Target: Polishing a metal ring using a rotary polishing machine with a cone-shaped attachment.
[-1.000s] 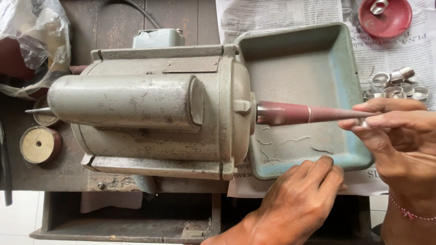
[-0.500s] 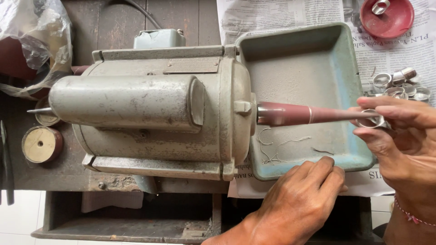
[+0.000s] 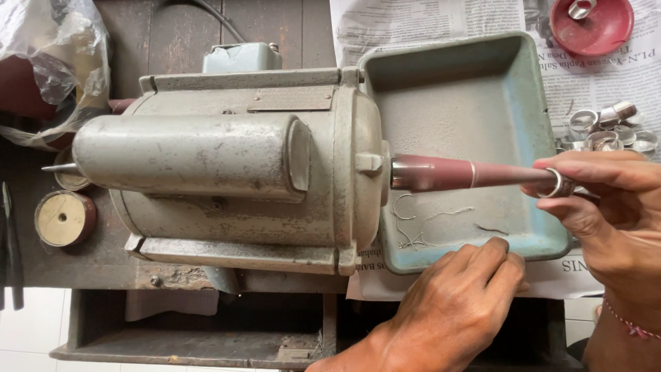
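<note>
A grey electric motor [image 3: 227,172] lies on a wooden bench, with a tapered reddish-brown spindle [image 3: 454,173] sticking out to the right over a blue-grey metal tray [image 3: 454,89]. My right hand [image 3: 606,207] pinches a silver ring [image 3: 556,183] at the spindle's thin tip. Resting flat on the tray's near rim is my left hand [image 3: 461,303], fingers together, holding nothing.
Several more silver rings [image 3: 609,127] lie in a heap on newspaper right of the tray. A red dish [image 3: 592,24] with a ring in it sits at the top right. A round wheel [image 3: 62,217] and a plastic bag [image 3: 48,62] are at the left.
The right hand has shifted slightly to the right along the spindle tip, and the ring now shows between its fingers. The left hand has stayed put.
</note>
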